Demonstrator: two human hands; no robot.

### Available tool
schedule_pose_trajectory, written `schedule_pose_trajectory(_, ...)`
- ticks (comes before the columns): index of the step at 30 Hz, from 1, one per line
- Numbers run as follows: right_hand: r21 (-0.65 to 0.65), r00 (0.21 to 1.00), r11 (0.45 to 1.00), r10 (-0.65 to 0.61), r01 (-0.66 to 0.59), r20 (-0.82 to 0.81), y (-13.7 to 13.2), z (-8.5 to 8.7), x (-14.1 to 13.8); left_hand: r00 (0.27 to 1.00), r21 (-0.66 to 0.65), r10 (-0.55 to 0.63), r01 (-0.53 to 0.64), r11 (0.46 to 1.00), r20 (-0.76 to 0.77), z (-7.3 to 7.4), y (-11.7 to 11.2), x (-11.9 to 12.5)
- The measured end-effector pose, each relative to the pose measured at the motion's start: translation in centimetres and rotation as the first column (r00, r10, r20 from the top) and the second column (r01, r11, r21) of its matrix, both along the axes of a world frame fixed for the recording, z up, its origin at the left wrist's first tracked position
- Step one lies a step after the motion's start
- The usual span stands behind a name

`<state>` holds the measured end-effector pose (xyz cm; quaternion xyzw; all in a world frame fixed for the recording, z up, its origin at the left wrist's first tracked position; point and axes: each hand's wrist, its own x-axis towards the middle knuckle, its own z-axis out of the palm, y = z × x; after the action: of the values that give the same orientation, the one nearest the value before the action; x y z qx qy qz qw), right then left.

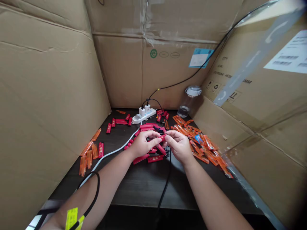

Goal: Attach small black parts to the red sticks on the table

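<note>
Both hands meet over the middle of the dark table. My left hand (145, 142) pinches one end of a small red case (162, 138) with gold marking, thumb on top. At its other end, the fingers of my right hand (178, 144) are closed on the same red case. Beneath and around the hands lies a pile of similar red cases (155, 158), some with pale lettering and black cords or clasps among them. My fingers cover part of the held case, so its ends are partly hidden.
Many slim orange packets (208, 151) lie at the right; a few more orange packets (89, 158) are at the left. Behind the pile sit a white power strip (148, 115) and a clear bottle (184, 107). Cardboard walls (120, 70) enclose the table. A white cable (112, 150) crosses it.
</note>
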<state>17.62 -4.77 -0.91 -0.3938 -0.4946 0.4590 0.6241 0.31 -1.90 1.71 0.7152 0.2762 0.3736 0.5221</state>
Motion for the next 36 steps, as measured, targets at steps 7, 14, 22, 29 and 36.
schedule_pose_trajectory(7,-0.051,0.992,0.997,-0.05,0.056,0.114,-0.2,0.1,-1.4,0.996,0.181,0.079,-0.072,0.981,-0.035,-1.7,-0.1,0.8)
schedule_pose_trajectory(14,0.191,0.789,0.973,-0.216,0.128,0.575,-0.5,0.1,-1.4,0.992,0.2,0.094,-0.076,0.977,-0.082,-2.1,0.0,1.1)
schedule_pose_trajectory(22,0.265,0.717,0.956,-0.272,0.125,0.642,0.2,-1.1,-1.4,0.977,0.365,0.137,-0.068,0.929,-0.166,-2.8,-0.6,1.4)
schedule_pose_trajectory(29,0.247,0.788,0.949,-0.303,0.196,0.536,1.1,-1.9,-1.5,0.964,0.427,0.2,-0.109,0.898,-0.175,-3.1,-0.8,2.0)
schedule_pose_trajectory(36,0.261,0.817,0.942,-0.317,0.211,0.482,1.8,-1.8,-2.0,0.978,0.337,0.143,-0.084,0.938,-0.153,-2.3,-0.6,1.3)
